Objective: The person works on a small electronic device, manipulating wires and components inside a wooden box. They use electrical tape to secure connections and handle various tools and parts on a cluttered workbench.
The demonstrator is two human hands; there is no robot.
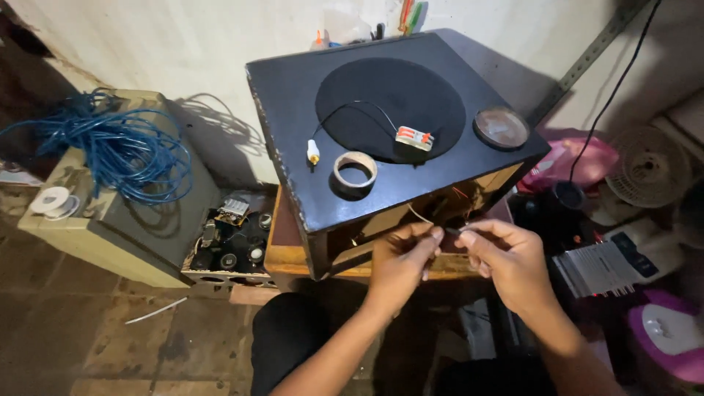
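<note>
there, thin pale wire (421, 214) between hands (455, 253)

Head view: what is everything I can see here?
Speaker box: one, black, centre, open side toward the person.
Tape roll: one, beige, on the box top.
Plug: one, yellow-white, on the box top, black lead.
Lid: one, round, clear, box's right corner.
Cable: one tangle, blue, on a beige case, left.
Solder reel: one, white, on the case.
Wires: thin, pinched between both hands.
Left hand: at the box opening.
Right hand: beside it.
</note>
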